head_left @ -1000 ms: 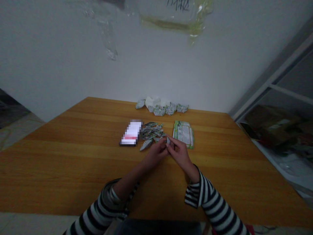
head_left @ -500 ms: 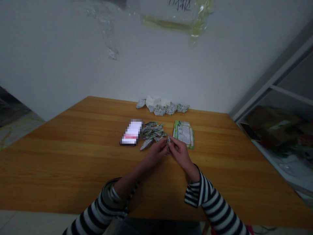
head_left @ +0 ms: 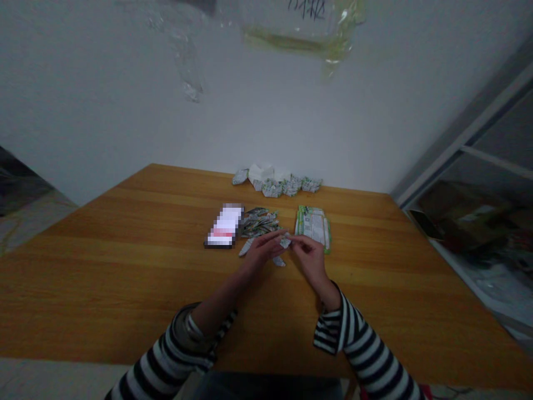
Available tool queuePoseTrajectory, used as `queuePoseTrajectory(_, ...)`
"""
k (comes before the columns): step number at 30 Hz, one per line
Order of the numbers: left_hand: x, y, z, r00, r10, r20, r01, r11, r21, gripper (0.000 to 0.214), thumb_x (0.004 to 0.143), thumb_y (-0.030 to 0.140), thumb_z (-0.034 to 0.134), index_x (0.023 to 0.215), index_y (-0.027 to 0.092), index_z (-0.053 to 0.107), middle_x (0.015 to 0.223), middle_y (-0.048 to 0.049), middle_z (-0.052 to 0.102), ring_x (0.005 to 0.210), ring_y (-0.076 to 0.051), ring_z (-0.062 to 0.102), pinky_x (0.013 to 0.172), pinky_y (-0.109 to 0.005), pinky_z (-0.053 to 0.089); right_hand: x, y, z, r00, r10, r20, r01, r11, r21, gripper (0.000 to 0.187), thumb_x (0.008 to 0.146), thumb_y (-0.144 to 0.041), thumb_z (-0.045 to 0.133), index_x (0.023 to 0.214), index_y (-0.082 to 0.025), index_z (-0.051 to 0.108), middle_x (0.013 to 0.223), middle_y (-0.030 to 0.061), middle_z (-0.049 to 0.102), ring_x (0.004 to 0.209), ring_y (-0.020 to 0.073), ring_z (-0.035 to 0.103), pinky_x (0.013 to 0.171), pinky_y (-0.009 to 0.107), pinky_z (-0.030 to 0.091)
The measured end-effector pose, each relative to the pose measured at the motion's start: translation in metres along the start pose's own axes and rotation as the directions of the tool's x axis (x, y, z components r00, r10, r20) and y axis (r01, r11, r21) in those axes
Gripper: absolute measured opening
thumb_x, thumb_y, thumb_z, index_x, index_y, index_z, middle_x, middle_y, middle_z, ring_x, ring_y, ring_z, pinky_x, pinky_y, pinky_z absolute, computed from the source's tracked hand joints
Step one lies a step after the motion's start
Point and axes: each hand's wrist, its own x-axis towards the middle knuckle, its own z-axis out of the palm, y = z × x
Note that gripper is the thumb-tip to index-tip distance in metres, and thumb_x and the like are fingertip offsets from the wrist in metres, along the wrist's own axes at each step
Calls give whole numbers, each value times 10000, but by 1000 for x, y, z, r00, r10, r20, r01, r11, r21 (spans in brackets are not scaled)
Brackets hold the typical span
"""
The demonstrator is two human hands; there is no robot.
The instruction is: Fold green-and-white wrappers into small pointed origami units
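Both my hands meet over the middle of the wooden table (head_left: 125, 266). My left hand (head_left: 260, 253) and my right hand (head_left: 310, 258) pinch a small folded piece of printed paper (head_left: 285, 242) between their fingertips. Just beyond them lies a heap of several similar folded paper pieces (head_left: 259, 223). A flat green and white printed sheet (head_left: 313, 226) lies right of the heap, close to my right hand. A phone (head_left: 225, 225) with a lit screen sits left of the heap.
A row of crumpled and folded paper pieces (head_left: 275, 183) lies at the table's far edge against the white wall. A clear plastic bag (head_left: 300, 30) hangs on the wall above. A metal-framed shelf (head_left: 478, 183) with clutter stands at the right.
My hands have shifted slightly forward and spread a little apart, and the small paper piece has turned from upright to lying flatter between the fingertips.
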Motion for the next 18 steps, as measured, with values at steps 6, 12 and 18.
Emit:
queuePoseTrajectory(6,-1,1,1,976,200,-89,-182,967,176,570,672,384,779,1166,125,658,822,-58,738,702,-164,661,683,-269,523,-2,6,14,989,132,64,-144,960,240,246,701,-337,752,870,-217,618,777,5,699,708,157,662,687,282,536)
queuePoseTrajectory(12,0,-2,4,974,225,-3,-215,933,288,402,743,371,705,1066,130,712,795,-50,732,791,-197,665,748,-283,512,-1,11,15,989,143,-26,-133,963,234,250,664,-252,774,828,-206,590,639,-50,609,563,101,566,558,206,453)
queuePoseTrajectory(18,-3,4,-1,947,323,-3,-246,729,639,296,854,388,567,867,145,735,774,-54,721,716,-190,634,686,-278,479,1,9,3,992,129,-5,-129,992,1,160,707,-253,723,853,-190,709,660,-11,657,585,135,585,569,240,459)
